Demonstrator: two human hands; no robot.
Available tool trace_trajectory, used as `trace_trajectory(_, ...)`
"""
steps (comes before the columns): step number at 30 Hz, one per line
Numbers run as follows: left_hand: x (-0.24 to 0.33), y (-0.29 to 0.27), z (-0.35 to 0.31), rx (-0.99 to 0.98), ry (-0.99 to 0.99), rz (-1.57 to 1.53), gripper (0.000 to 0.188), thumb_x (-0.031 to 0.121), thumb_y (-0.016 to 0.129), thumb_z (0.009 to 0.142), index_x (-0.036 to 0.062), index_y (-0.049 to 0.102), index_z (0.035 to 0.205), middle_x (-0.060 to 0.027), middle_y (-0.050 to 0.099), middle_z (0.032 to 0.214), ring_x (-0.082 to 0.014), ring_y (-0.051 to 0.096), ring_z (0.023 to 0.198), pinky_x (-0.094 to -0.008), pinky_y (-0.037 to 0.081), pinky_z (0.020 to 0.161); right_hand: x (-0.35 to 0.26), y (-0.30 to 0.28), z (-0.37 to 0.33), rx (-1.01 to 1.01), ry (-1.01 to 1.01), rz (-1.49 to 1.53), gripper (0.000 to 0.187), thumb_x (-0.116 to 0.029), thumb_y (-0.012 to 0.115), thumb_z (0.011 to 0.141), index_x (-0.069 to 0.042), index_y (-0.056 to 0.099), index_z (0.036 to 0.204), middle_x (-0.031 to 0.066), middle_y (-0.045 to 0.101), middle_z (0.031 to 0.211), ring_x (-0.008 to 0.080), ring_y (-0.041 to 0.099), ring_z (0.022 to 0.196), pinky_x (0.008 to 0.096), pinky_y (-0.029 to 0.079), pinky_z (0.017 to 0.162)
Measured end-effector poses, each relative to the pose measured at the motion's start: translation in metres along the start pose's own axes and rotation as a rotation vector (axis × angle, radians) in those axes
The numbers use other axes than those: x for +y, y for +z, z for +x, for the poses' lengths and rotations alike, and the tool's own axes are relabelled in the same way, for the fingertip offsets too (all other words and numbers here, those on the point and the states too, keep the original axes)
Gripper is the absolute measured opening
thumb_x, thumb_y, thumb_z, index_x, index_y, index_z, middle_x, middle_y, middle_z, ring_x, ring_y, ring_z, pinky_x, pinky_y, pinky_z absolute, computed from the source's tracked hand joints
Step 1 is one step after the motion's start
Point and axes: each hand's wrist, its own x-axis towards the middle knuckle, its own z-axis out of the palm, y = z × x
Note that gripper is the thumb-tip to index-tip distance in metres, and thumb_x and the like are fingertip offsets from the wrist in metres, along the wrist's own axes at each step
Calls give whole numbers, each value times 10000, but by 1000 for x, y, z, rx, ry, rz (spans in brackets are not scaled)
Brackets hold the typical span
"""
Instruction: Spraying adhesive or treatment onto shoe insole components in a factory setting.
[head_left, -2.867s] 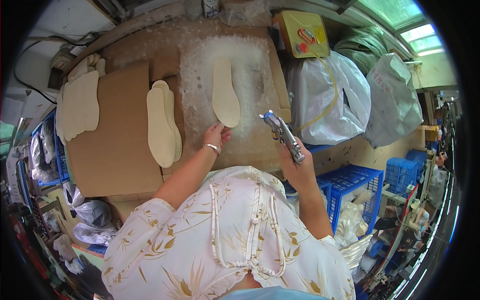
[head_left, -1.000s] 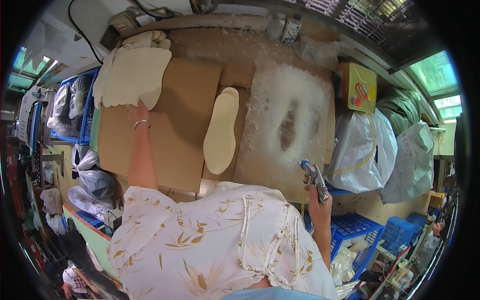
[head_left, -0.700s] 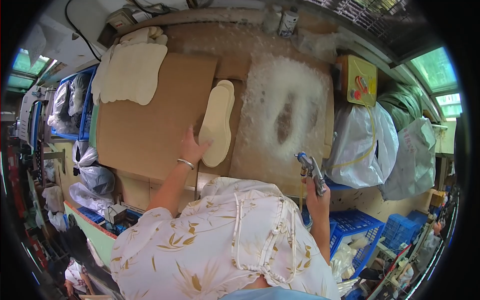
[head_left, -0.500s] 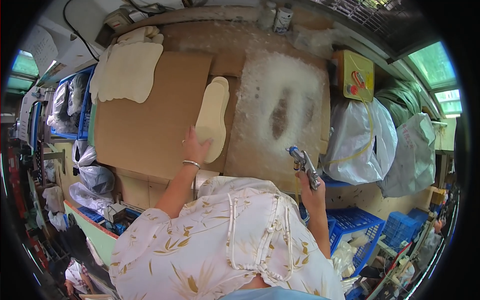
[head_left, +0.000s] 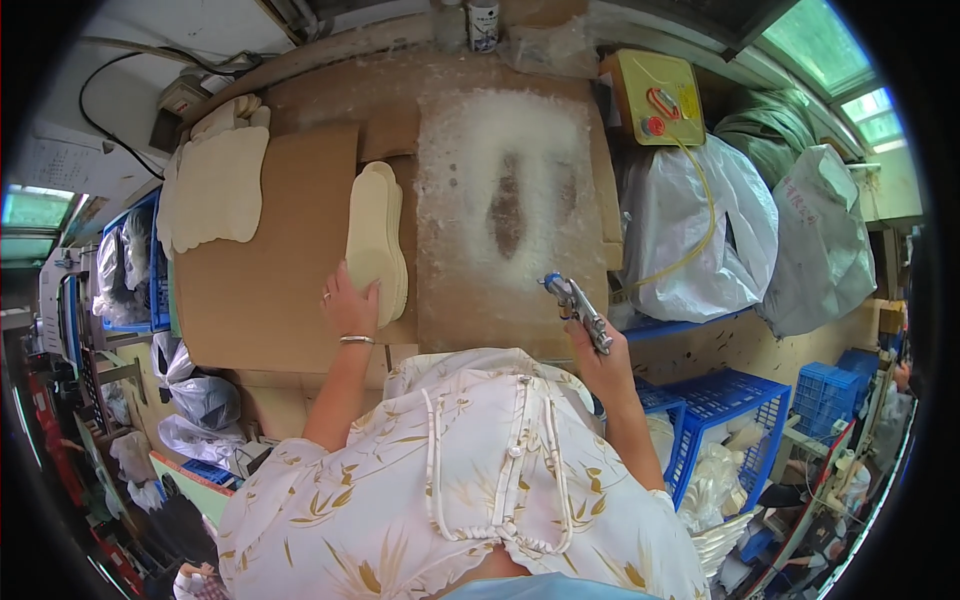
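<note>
A stack of cream shoe insoles (head_left: 373, 215) lies lengthwise on the cardboard, left of the whitened spray patch. My left hand (head_left: 352, 305) is at its near end, fingers along the left edge and thumb over the top. The fingertips are partly hidden, but the hand appears to grip the stack. My right hand (head_left: 598, 350) is wrapped round the handle of a metal spray gun (head_left: 580, 308) with a blue tip. The gun is at the near right of the white-coated board (head_left: 450, 240), its nozzle toward the upper left. A dark, sole-shaped patch shows in the white coating.
More cream insole pieces (head_left: 215, 190) are piled at the far left. A yellow can (head_left: 655, 90) with a hose stands at the right, beside white plastic sacks (head_left: 705, 240). A bottle (head_left: 483, 27) stands at the back. Blue crates (head_left: 735, 420) are at the lower right.
The whole view has shifted, so the table appears farther left. My left hand stays at the insoles' near end, and my right hand still holds the spray gun.
</note>
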Motion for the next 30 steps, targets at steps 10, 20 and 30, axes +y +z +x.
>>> trace_trajectory(10, -42, 20, 25, -135, -338, -1181, 194, 166, 695, 862, 30, 683, 1000, -6, 680, 760, -109, 647, 666, -232, 501, 584, 10, -15, -6, 6, 17, 36, 263, -232, 608, 932, 6, 608, 1044, 114, 563, 709, 163, 472, 635, 303, 454, 622)
trace_trajectory(20, 81, 23, 32, -596, -383, -1621, 150, 110, 599, 927, 111, 614, 1076, -6, 678, 980, -123, 658, 859, -307, 543, 757, 15, -16, -3, 37, 12, 23, 252, -231, 600, 932, -9, 608, 1050, 146, 603, 748, 238, 544, 654, 318, 467, 651)
trace_trajectory(30, 171, 125, 31, -774, -515, -1439, 237, 171, 604, 927, 67, 573, 1137, -63, 669, 1013, -181, 665, 879, -337, 553, 756, 16, -29, -17, 142, 9, 56, 240, -245, 606, 943, -10, 594, 992, 59, 514, 671, 123, 443, 624, 277, 424, 592)
